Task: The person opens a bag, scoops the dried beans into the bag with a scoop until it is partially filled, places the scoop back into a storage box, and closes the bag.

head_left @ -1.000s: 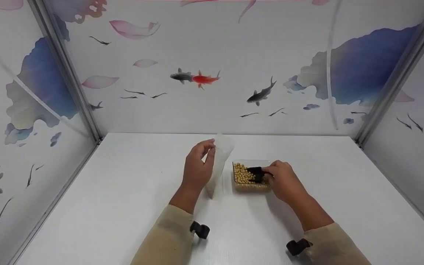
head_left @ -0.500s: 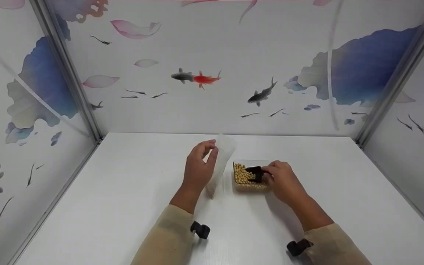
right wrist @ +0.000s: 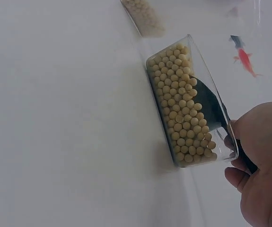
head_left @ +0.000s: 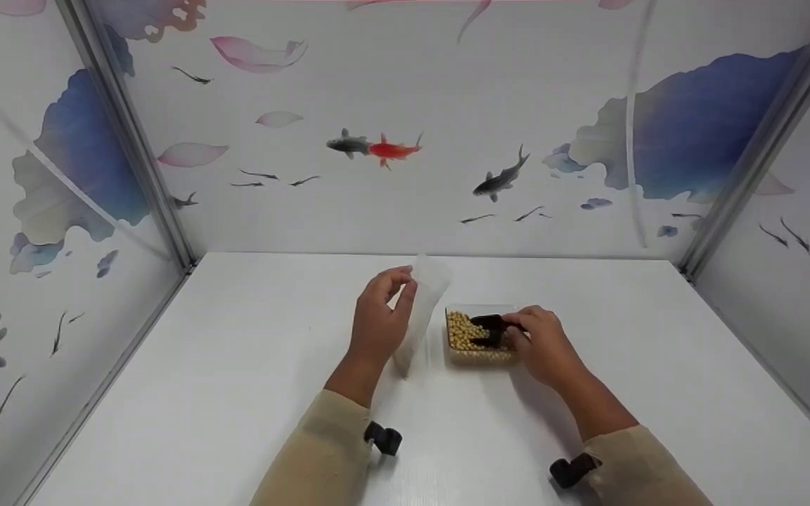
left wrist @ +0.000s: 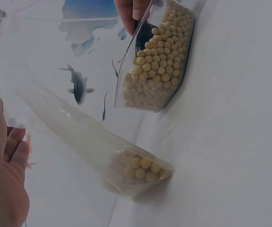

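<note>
White walls (head_left: 405, 211) with printed fish, pink petals and blue leaf shapes stand along the far, left and right edges of the white surface (head_left: 236, 351). Two tan sleeves (head_left: 317, 453) reach in from the near side, each with a small black device (head_left: 382, 438) at the cuff. Of the two hands, the left hand (head_left: 381, 313) holds the upper part of a clear plastic bag (head_left: 427, 295), its fingers bent at the bag's side. The right hand (head_left: 545, 348) grips the handle of a black scoop (right wrist: 206, 106), fingers wrapped round it. The bag is near the middle of the surface between its left and right edges, its lower end resting there and its upper end raised toward the far edge. A clear box (right wrist: 202, 59) stands near the bag, on the side toward the surface's right edge, with its long side roughly in line with the far edge. The scoop's blade is inside the box, part sunk, and its handle crosses the rim on the right. Round, pale yellow beans (right wrist: 178, 99) fill much of the box, and a small heap of them lies at the bottom of the bag.
</note>
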The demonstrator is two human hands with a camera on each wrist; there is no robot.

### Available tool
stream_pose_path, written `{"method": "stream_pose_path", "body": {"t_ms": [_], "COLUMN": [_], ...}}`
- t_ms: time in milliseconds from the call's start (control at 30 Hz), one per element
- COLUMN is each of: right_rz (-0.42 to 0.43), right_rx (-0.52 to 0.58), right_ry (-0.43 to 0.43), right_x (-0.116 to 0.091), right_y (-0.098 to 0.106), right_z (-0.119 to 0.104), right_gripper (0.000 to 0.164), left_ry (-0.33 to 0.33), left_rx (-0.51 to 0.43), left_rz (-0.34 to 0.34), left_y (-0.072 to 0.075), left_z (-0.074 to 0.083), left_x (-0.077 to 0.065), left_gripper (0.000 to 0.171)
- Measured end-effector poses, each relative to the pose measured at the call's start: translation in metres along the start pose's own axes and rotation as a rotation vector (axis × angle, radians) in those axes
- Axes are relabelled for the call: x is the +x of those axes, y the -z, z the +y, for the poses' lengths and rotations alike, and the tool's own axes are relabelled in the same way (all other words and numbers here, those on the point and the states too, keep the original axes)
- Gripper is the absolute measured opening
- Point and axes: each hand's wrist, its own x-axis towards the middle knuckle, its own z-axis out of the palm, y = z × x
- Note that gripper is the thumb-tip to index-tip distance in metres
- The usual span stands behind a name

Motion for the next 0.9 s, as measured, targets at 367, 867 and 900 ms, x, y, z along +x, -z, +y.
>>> {"method": "stream_pose_path", "body": {"t_ms": [367,867,900], "right_rz": [-0.027,0.003,0.005], "right_rx": [0.163,0.287,0.293], "right_ry": [-0.041,-0.106,-0.107], "right_x": [0.0,0.0,0.0], "right_y": [0.008,0.018,0.018], "right_z": [0.014,0.025,0.025], "right_gripper": [0.036,0.038,0.039], "left_ry": [0.001,0.014,0.013], "left_rx": [-0.018,-0.008,-0.008], "left_rz": [0.012,0.006,0.005], "left_y": [-0.001,0.0,0.0], "left_z": [0.0,-0.002,-0.002], "left_x": [0.0,0.0,0.0], "left_gripper": [0.023,0.026,0.025]}}
